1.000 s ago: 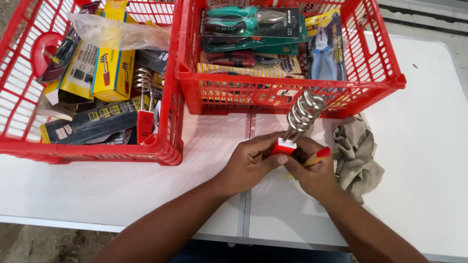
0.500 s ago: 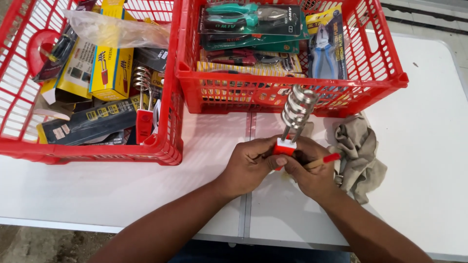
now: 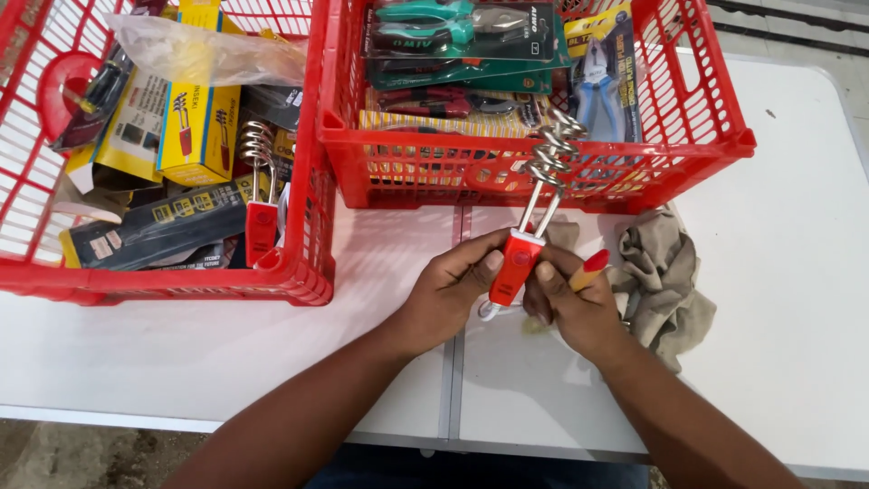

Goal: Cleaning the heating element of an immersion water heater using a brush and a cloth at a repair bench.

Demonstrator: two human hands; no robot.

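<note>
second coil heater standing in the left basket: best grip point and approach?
Grip the red handle of the coil heater, coming from above. It stands about upright against the left basket wall, coil on top; boxes crowd its left side and the wall blocks the right. The bare coil and thin rods probably offer poorer purchase than the flat handle.

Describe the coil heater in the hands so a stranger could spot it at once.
Start at the white table, in front of the right-hand red basket. There the left hand and right hand hold an immersion heater. Unlike its twin in the left basket, it points its silver coil up against the right basket's wall.
</note>
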